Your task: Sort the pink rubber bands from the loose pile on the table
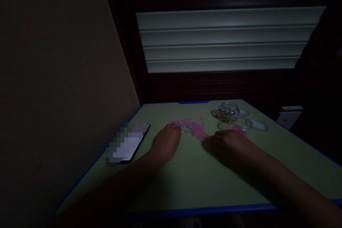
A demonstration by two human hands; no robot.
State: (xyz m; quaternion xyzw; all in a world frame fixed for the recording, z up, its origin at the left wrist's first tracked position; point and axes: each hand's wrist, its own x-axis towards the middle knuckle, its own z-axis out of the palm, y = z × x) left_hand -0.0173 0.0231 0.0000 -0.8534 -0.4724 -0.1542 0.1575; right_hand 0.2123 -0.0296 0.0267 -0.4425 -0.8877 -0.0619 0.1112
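A loose heap of tiny pink and purple beads (191, 126) lies on the green table top (203, 174). My left hand (166, 143) rests palm down at the heap's left edge, its fingertips touching the beads. At the heap's right edge my right hand (230, 141) lies knuckles up, fingers curled toward the beads. The dim light hides whether either hand grips anything.
A small glass jar of mixed coloured beads (227, 112) stands at the back right, with clear round lids or dishes (258, 125) beside it. A phone (130, 142) lies at the left. The table has a blue rim (203, 211); a wall rises on the left.
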